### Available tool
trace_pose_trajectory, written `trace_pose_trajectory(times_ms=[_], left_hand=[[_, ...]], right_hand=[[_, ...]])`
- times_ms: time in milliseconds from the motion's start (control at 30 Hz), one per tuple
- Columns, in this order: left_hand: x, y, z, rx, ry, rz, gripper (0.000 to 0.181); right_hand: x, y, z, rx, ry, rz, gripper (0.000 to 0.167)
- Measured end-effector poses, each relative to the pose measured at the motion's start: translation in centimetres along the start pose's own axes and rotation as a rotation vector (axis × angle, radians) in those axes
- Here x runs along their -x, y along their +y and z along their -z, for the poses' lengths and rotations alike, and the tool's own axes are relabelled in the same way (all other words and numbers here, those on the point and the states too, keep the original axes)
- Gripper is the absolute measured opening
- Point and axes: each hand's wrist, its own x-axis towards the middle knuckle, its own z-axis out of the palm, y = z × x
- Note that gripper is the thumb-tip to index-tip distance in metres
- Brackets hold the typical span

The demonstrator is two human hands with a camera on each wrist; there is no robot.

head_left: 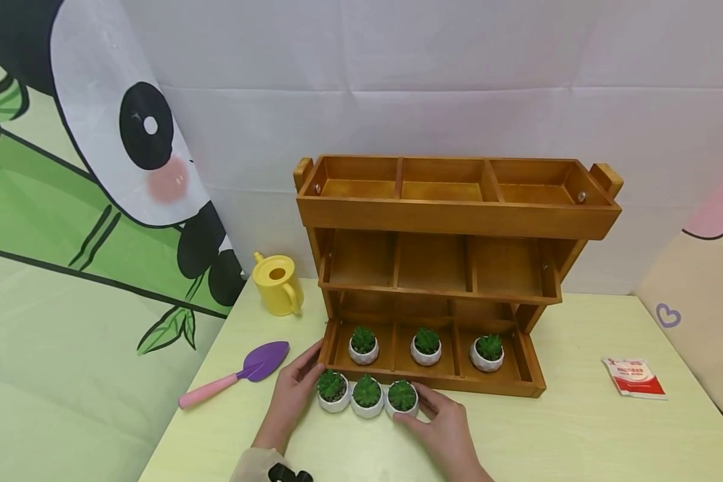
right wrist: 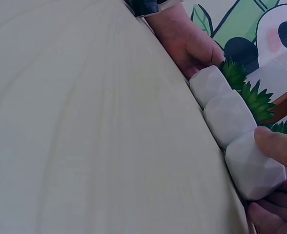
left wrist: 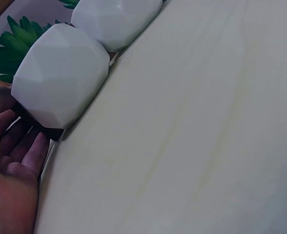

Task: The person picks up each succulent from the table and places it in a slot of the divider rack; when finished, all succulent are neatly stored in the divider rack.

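Lower centre: right grip (head_left: 442,425) pinching the end pot (head_left: 401,406), left grip (head_left: 292,391) relaxed; lopsided pressure could buckle the front row (head_left: 367,408)!

Three small artificial-looking succulents: the left succulent (head_left: 333,391), the middle succulent (head_left: 367,396) and the right succulent (head_left: 402,399), each a rosette of pointed green leaves in a rounded, faceted white pot; all stand upright in a row on the bench (head_left: 554,438), adjacent pots touching, just before the wooden rack (head_left: 458,215); the right hand (head_left: 442,427) pinches the right pot
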Motion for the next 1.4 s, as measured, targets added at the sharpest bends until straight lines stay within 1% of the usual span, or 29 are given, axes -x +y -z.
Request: trace_pose_trajectory(times_ms=[233,367,700,833,933,1100,1200,1333,1400], left_hand=[[0.0,-0.1,0.0,0.004,0.001,-0.006,0.048],[0.0,0.0,0.0,-0.006,0.007,0.007,0.048],[0.0,0.0,-0.1,-0.017,0.008,0.011,0.048],[0.0,0.0,-0.1,-0.031,0.013,0.022,0.047],[0.0,0.0,-0.1,-0.036,0.02,0.012,0.047],[-0.1,-0.1,-0.1,-0.036,0.025,-0.032,0.047],[-0.1,-0.1,-0.1,-0.036,0.023,-0.041,0.047],[-0.1,-0.1,-0.1,-0.029,0.021,-0.03,0.047],[-0.1,-0.2,-0.1,-0.028,0.018,-0.026,0.047]], right_hand=[[-0.2,0.0,0.1,-0.015,-0.019,-0.025,0.067],[-0.2,-0.2,0.1,-0.016,-0.024,-0.044,0.068],[-0.1,-0.9,1.0,-0.038,-0.038,-0.049,0.068],[-0.2,-1.4,1.6,0.005,-0.034,-0.025,0.065],[-0.4,-1.9,2.1,0.052,-0.024,0.016,0.063],[-0.9,-3.3,2.9,0.038,-0.036,0.075,0.059],[-1.4,-4.3,3.4,0.008,-0.06,0.099,0.059],[-2.1,-5.7,3.9,0.01,-0.08,0.141,0.061],[-2.4,-6.3,4.1,0.03,-0.08,0.167,0.062]])
